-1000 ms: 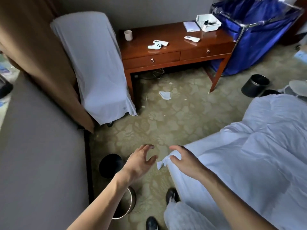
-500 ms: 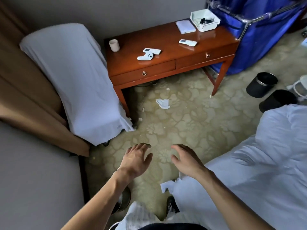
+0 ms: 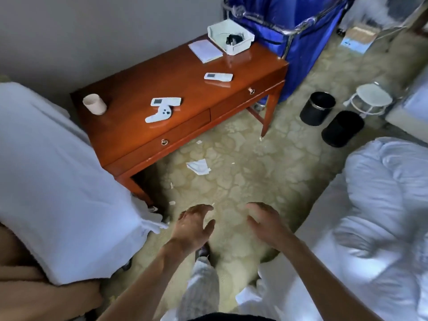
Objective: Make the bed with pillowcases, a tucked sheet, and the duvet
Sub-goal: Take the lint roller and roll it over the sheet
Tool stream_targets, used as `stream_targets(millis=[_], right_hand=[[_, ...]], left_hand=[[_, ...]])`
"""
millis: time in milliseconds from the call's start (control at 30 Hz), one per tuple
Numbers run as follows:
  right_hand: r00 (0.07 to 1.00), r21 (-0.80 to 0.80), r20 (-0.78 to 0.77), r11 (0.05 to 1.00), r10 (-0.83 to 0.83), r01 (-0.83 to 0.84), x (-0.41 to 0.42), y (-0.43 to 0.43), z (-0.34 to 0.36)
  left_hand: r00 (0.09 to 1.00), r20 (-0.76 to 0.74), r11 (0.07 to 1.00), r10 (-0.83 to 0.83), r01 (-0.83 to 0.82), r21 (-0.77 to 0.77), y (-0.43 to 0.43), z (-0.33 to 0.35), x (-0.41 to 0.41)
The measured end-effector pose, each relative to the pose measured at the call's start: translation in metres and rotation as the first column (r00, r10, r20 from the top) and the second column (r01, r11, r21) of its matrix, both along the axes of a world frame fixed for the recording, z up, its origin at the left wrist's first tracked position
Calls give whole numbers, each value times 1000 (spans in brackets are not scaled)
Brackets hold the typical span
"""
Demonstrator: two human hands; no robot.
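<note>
The bed's white sheet (image 3: 324,262) fills the lower right, its corner hanging down near my legs. A rumpled white duvet (image 3: 382,186) is heaped on the bed further right. My left hand (image 3: 193,227) and my right hand (image 3: 266,224) hover side by side over the carpet, just off the bed's edge. Both are empty, fingers spread and curled downward. Neither touches the sheet.
A wooden desk (image 3: 243,66) with remotes, a cup, a notepad and a white tray stands ahead. A chair under a white cover (image 3: 58,193) is at left. A blue laundry cart (image 3: 284,26) and two black bins (image 3: 328,117) are beyond. Paper scraps (image 3: 198,166) lie on the carpet.
My right hand has let go of the sheet corner, which dropped down by my legs. Both hands have lifted over the carpet, and my view has swung right and forward.
</note>
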State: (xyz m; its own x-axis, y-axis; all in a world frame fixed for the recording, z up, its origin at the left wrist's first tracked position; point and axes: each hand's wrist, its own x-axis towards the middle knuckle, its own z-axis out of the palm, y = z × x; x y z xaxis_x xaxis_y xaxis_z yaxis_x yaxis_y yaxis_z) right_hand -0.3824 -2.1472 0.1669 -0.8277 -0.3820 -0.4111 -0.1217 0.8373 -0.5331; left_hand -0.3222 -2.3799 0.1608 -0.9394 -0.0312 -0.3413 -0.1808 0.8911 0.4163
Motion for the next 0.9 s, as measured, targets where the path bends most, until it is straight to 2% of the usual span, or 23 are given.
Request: stream_targets(millis=[233, 433, 667, 900], right_hand=[[971, -9, 16, 971, -240, 240, -49, -23, 18], [926, 6, -1, 926, -377, 377, -88, 1, 17], [847, -30, -32, 848, -531, 530, -156, 64, 14], [764, -103, -57, 765, -642, 635, -249, 148, 1]], left_hand=[[971, -23, 967, -236, 237, 97, -33, 4, -106], [944, -37, 928, -329, 331, 173, -16, 2, -180], [886, -50, 874, -461, 463, 144, 57, 11, -287], [788, -52, 784, -613, 615, 85, 165, 24, -407]])
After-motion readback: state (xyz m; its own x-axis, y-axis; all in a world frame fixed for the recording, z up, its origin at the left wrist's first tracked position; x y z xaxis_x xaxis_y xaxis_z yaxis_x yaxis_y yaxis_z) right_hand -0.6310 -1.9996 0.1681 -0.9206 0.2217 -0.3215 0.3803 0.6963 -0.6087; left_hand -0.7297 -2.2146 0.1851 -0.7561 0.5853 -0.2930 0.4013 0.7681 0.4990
